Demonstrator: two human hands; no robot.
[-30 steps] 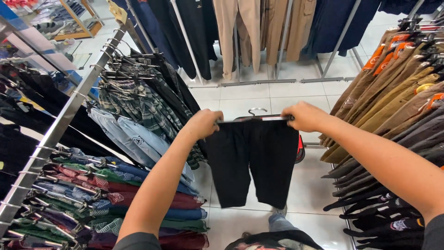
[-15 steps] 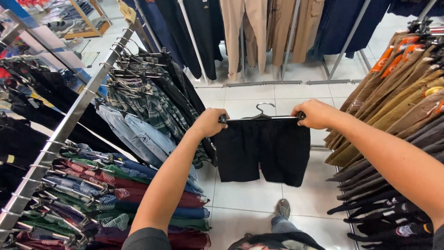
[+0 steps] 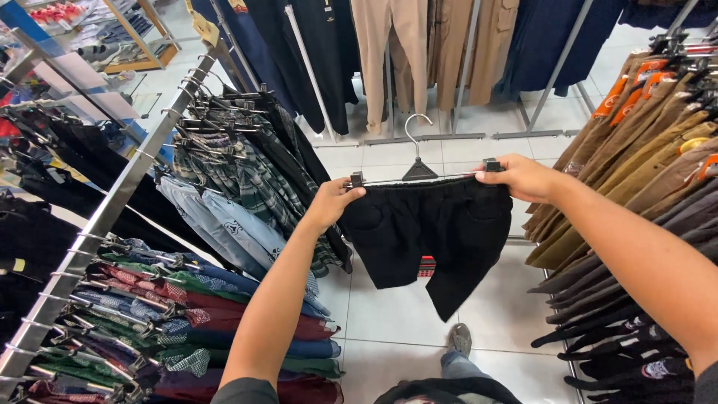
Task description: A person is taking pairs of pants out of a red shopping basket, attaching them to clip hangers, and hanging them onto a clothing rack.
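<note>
Black shorts (image 3: 437, 239) clipped to a hanger (image 3: 419, 173), hanging in mid-air between both hands. Left hand (image 3: 333, 203) closed around the left clip and waistband corner; right hand (image 3: 523, 178) pinched shut on the right clip. Slanted metal rack (image 3: 127, 194) of plaid and denim garments (image 3: 224, 217) just left of the shorts, brown trousers (image 3: 636, 150) crowding the right. Beige trousers (image 3: 393, 52) hanging beyond. Shoe (image 3: 461, 340) on tile floor (image 3: 389, 314) below, mostly hidden; fingertips tucked behind fabric.
</note>
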